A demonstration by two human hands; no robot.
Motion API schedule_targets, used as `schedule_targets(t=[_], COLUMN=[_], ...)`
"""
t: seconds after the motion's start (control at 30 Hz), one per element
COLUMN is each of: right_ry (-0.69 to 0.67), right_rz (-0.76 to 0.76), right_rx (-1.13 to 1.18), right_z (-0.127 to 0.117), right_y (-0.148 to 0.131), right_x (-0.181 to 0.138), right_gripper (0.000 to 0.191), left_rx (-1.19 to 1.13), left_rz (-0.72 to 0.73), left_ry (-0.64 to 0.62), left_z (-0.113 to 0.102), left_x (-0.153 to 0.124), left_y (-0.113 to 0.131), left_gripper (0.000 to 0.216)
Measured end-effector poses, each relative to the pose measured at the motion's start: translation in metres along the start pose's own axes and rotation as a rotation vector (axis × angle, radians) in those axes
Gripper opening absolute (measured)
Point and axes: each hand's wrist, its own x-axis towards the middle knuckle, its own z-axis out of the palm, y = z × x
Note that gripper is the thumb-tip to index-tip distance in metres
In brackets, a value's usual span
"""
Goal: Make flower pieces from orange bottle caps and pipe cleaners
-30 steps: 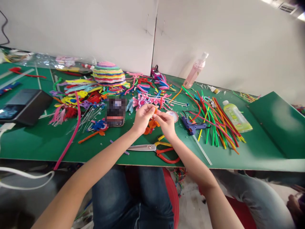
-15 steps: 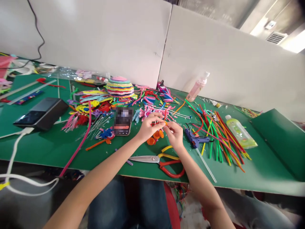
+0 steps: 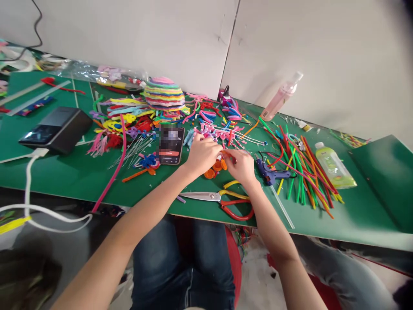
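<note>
My left hand (image 3: 202, 154) and my right hand (image 3: 241, 165) meet over the green table (image 3: 64, 181), both closed on an orange pipe-cleaner piece (image 3: 215, 167) whose loops show just below my fingers. Pink pipe-cleaner flowers (image 3: 215, 132) lie right behind my hands. A phone (image 3: 171, 145) rests to the left of my left hand. Scissors (image 3: 209, 196) and red-handled pliers (image 3: 237, 209) lie near the table's front edge, under my right wrist. A blue glue gun (image 3: 270, 174) sits just right of my right hand.
Long coloured pipe cleaners (image 3: 300, 172) fan out at the right, beside a green drink bottle (image 3: 334, 166) and a pink spray bottle (image 3: 280, 97). A stack of coloured rounds (image 3: 164, 93) and loose craft pieces fill the back. A black box (image 3: 56, 129) sits left.
My hands have stayed together on the orange piece, working it lower towards the table. The camera has shifted, so the table sits a little differently in view.
</note>
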Motion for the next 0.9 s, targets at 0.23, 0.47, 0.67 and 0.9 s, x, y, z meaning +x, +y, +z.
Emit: schedule_targets(t=[0.23, 0.47, 0.67, 0.9], right_ry=[-0.018, 0.048, -0.220, -0.126], right_rz=[0.169, 0.343, 0.494, 0.489], right_rx=[0.193, 0.605, 1.023, 1.215], right_z=[-0.006, -0.001, -0.004, -0.002], right_y=[0.007, 0.005, 0.001, -0.008], right_x=[0.006, 0.007, 0.009, 0.007], right_gripper=[0.025, 0.034, 0.038, 0.039], left_rx=[-0.156, -0.683, -1.053, -1.438], left_rz=[-0.078, -0.228, -0.439, -0.626], left_ry=[0.001, 0.073, 0.210, 0.297], left_z=[0.012, 0.014, 0.026, 0.036], left_x=[0.005, 0.007, 0.003, 0.002], left_y=[-0.010, -0.014, -0.003, 0.011], left_gripper=[0.015, 0.023, 0.015, 0.005])
